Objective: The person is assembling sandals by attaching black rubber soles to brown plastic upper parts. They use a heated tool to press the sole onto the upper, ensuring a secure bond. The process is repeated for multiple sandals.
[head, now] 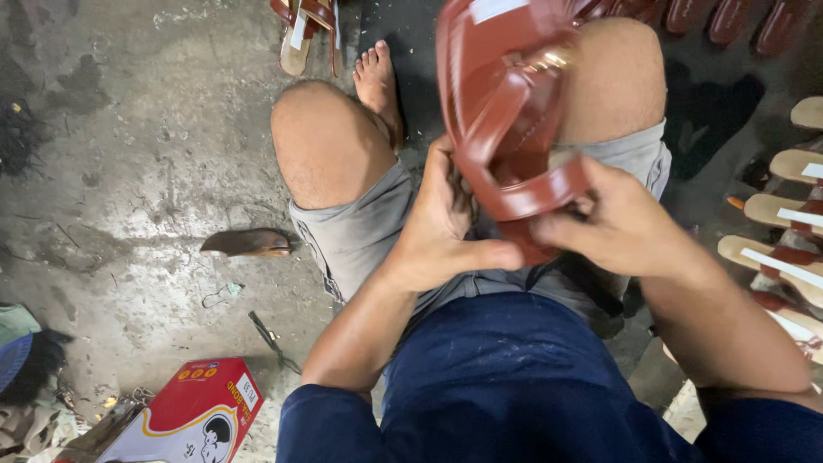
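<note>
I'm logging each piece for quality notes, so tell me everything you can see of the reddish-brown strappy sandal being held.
The reddish-brown strappy sandal looks like glossy leather or a similar synthetic. Broad crossing straps arch over its footbed, with a small gold-coloured fitting near the top and a pale sticker at its upper end. It is held tilted above the lap, the left hand and right hand gripping its lower strap.

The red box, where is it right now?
In the head view, the red box lies on the concrete floor at the bottom left, just left of the person's left elbow, with a dark tool above it.
</note>
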